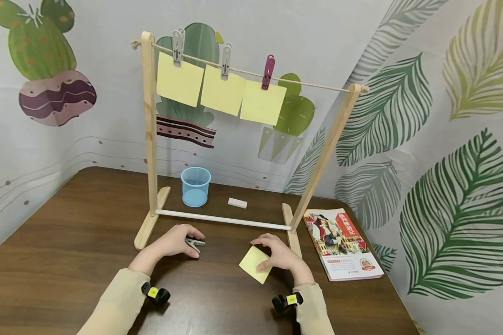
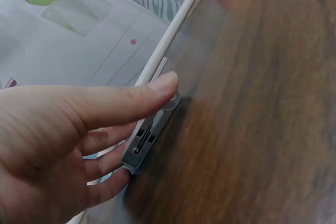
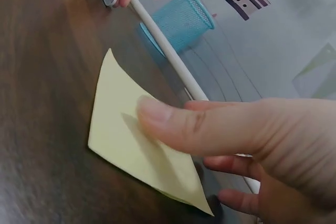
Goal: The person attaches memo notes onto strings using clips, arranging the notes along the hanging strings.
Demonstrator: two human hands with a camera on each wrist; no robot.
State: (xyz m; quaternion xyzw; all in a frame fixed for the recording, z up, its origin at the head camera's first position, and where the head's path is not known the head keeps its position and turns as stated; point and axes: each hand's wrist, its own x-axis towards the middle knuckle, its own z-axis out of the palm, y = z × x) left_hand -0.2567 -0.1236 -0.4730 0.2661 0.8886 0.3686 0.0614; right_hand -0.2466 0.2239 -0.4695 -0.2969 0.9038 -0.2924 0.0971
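Note:
Between the thumb and fingers of my left hand (image 1: 177, 240) is a grey clothespin (image 1: 195, 242), held low over the table; the left wrist view shows its spring side (image 2: 142, 140). To the right, my right hand (image 1: 280, 253) pinches a yellow sticky note (image 1: 251, 261) near one edge. The thumb (image 3: 168, 121) lies across the note's upper face, and the other fingers are partly hidden behind it. Above both hands, a rope (image 1: 314, 84) carries three yellow notes, clipped by two grey clothespins (image 1: 225, 63) and one purple clothespin (image 1: 268, 72).
A wooden frame (image 1: 150, 139) with a white lower bar (image 1: 222, 219) stands just beyond the hands. Behind the bar are a blue mesh cup (image 1: 195, 190) and a white eraser-like block (image 1: 237, 203). At the right, a book (image 1: 343, 244) lies beside the frame's foot (image 1: 292, 232).

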